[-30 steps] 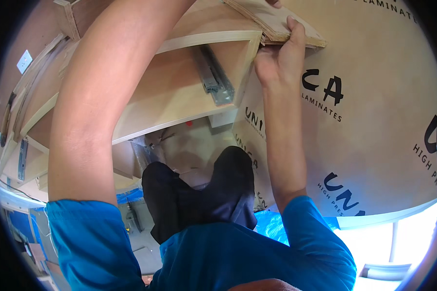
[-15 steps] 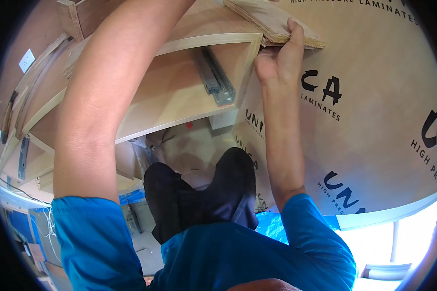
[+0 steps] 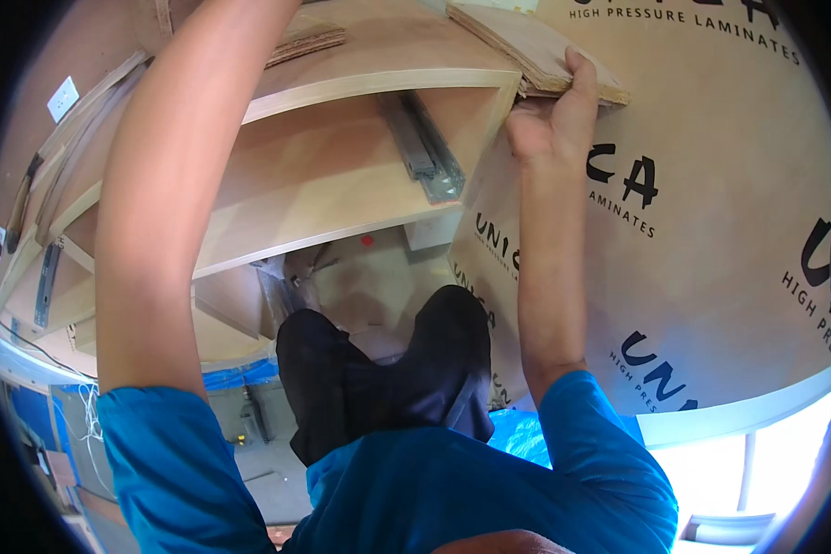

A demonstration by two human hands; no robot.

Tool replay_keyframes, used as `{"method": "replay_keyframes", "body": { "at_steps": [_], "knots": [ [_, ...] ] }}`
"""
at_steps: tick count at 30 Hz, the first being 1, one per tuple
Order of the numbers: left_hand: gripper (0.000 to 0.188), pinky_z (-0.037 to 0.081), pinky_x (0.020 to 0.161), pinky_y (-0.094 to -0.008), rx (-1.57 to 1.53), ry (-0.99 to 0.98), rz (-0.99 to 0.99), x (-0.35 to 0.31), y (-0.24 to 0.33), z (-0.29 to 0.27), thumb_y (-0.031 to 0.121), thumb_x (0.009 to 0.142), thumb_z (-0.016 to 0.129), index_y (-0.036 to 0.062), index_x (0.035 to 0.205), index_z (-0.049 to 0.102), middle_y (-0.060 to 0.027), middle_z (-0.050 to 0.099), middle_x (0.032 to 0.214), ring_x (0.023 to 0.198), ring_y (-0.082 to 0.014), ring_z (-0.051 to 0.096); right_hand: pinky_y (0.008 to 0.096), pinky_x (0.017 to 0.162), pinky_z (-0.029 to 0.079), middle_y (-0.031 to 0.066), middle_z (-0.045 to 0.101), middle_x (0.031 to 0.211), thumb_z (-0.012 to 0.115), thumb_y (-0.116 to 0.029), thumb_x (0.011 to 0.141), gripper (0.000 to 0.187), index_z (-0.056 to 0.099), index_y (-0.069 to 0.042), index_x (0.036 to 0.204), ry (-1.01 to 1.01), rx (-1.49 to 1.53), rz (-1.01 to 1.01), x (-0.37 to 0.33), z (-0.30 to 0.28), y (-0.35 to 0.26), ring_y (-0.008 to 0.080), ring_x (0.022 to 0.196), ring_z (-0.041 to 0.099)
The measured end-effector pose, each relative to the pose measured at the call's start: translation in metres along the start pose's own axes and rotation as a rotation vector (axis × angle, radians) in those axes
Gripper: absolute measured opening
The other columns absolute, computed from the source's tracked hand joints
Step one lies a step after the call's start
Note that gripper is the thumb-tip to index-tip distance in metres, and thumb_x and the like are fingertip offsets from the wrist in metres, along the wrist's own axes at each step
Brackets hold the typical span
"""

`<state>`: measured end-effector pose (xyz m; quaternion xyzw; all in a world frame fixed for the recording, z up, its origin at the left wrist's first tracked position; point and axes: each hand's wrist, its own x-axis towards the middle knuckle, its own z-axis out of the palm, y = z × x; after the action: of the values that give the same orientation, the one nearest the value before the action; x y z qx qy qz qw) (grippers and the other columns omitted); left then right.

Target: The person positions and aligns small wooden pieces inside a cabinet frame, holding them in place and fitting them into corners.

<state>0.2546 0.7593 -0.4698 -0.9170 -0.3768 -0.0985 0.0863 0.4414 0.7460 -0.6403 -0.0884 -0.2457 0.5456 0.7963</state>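
My right hand (image 3: pixel 556 120) is closed on the near end of a plywood board (image 3: pixel 526 46), thumb over its top face and palm below its edge. The board lies at the right end of a wooden cabinet (image 3: pixel 379 81), beside a tall panel (image 3: pixel 711 249) covered in printed film. My left arm (image 3: pixel 162 203) stretches up across the cabinet, and its hand is beyond the upper edge of the picture. Next to that forearm, more plywood pieces (image 3: pixel 309 42) rest on the cabinet top.
Metal drawer slides (image 3: pixel 420 148) in clear wrapping lie inside the cabinet's open compartment. Another slide (image 3: pixel 46 282) is at the left. A hammer-like tool with a wooden handle (image 3: pixel 20 208) lies far left, below a wall socket (image 3: pixel 63 99). Blue plastic sheeting (image 3: pixel 522 437) is by my legs.
My left arm has shifted left, uncovering the plywood pieces on the cabinet top. The right hand keeps its hold on the board, and the whole view has shifted slightly.
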Motion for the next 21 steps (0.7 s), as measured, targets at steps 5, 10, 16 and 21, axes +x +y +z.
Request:
{"method": "replay_keyframes", "body": {
  "at_steps": [5,10,16,21],
  "knots": [
    [0.042,0.051,0.094,-0.0361,-0.210,0.302,-0.162,-0.083,0.023,0.013,0.023,0.093,0.066,-0.0019,0.127,0.063,-0.0223,0.066,0.125,0.111,-0.0286,0.066,0.0465,0.104,0.049,0.0135,0.056,0.123,0.062,-0.017,0.090,0.042,0.047,-0.001,0.127,0.043,0.032,-0.003,-0.002,0.009,0.006,0.0275,0.115,0.056],
    [0.019,0.052,0.083,-0.0375,-0.762,0.460,0.040,-0.152,0.058,0.104,0.017,0.090,0.067,0.0011,0.099,0.069,-0.0138,0.071,0.091,0.087,-0.0250,0.069,0.0484,0.106,0.048,0.0155,0.055,0.127,0.060,-0.017,0.091,0.044,0.046,0.000,0.129,0.084,0.002,-0.010,0.004,-0.001,-0.006,0.0283,0.119,0.056],
    [0.010,0.052,0.067,-0.0296,-1.014,0.496,0.133,-0.145,0.084,0.209,0.002,0.091,0.064,-0.0011,0.100,0.068,-0.0106,0.068,0.089,0.075,-0.0166,0.064,0.0498,0.111,0.043,0.0170,0.054,0.134,0.059,-0.028,0.097,0.052,0.043,0.002,0.136,-0.011,-0.060,-0.012,-0.006,0.002,0.001,0.0309,0.125,0.053],
    [0.012,0.054,0.071,-0.0295,-1.272,0.549,-0.005,-0.118,0.090,0.232,0.005,0.092,0.065,-0.0012,0.102,0.069,-0.0073,0.071,0.091,0.079,-0.0138,0.065,0.0475,0.115,0.034,0.0150,0.057,0.136,0.056,-0.041,0.101,0.058,0.049,0.001,0.140,-0.068,-0.464,0.101,-0.073,-0.032,-0.045,0.0299,0.132,0.049]
  ]
}}
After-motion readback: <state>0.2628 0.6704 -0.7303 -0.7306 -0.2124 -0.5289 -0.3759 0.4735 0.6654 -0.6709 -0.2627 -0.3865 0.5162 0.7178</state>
